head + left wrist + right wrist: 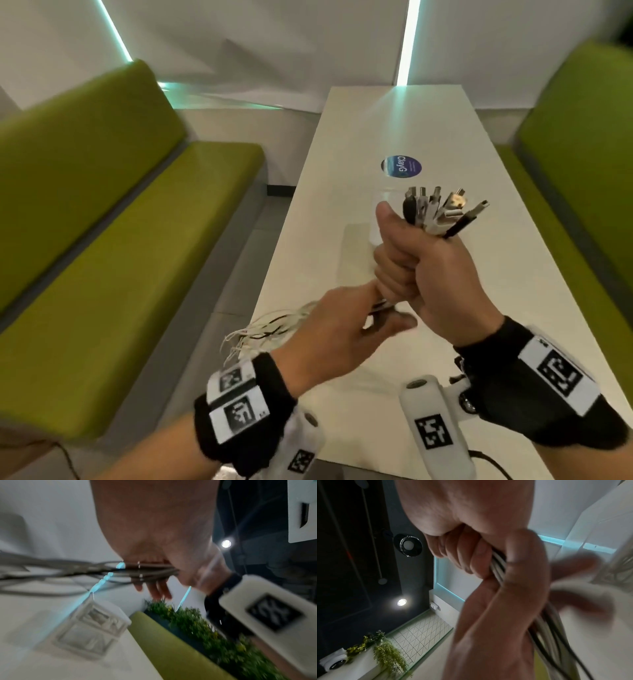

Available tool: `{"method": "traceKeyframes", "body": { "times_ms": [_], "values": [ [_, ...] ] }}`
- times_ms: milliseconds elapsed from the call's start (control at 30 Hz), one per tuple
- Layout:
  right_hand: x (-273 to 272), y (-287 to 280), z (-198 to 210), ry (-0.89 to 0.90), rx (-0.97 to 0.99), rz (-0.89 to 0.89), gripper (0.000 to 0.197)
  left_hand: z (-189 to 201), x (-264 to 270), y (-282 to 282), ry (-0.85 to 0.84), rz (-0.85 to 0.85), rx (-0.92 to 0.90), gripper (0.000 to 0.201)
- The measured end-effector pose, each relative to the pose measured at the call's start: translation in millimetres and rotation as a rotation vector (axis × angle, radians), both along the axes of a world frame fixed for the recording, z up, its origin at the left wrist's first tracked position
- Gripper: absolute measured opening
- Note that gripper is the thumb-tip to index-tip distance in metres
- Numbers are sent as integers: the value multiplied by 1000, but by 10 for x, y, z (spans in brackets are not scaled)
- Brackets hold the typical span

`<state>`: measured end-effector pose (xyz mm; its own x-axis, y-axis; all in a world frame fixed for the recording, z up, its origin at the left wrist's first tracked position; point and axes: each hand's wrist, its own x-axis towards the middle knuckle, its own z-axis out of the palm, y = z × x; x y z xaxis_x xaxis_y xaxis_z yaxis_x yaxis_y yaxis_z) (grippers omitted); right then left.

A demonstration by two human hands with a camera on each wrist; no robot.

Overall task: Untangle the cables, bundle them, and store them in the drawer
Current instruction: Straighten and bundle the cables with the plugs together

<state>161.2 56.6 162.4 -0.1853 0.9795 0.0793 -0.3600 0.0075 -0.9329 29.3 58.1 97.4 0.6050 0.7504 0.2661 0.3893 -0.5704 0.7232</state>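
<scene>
My right hand grips a bundle of white, grey and black cables in its fist above the white table. Their connector ends fan out above the thumb. Just below that fist, my left hand holds the same cables between thumb and fingers. The loose cable tails trail down and left past the table's edge. In the right wrist view the right fingers curl round the cables. The left wrist view shows the cables running under the left palm, and a small clear drawer unit standing on the table.
A round blue sticker lies on the table beyond my hands. Green padded benches stand on the left and on the right of the narrow table. A planter with greenery sits behind the bench back.
</scene>
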Motion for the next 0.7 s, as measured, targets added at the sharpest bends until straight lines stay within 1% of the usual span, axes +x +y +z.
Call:
{"method": "traceKeyframes", "body": {
  "times_ms": [67,100,167,200,267,400,500,600,700],
  "values": [
    [82,-1,31,-7,-49,15,48,-65,13,11,26,3,86,29],
    [169,3,41,-13,-81,2,48,-98,-44,53,73,-10,86,31],
    [383,12,45,-46,-144,-49,53,-169,-208,133,197,-10,-21,41],
    [478,25,44,-63,-163,-70,55,-216,-274,172,275,6,-39,43],
    [601,42,13,-97,-180,-94,53,-274,-360,266,403,0,19,43],
    [711,75,-38,-125,-183,-100,53,-306,-634,445,407,1,-27,47],
    [765,57,-62,-126,-204,-118,54,-433,-806,514,455,-8,-44,49],
    [807,41,-76,-140,-216,-135,52,-591,-932,603,480,66,-65,57],
    [846,0,-96,-127,-220,-140,51,-735,-1182,765,602,137,-76,70]
  ]
}}
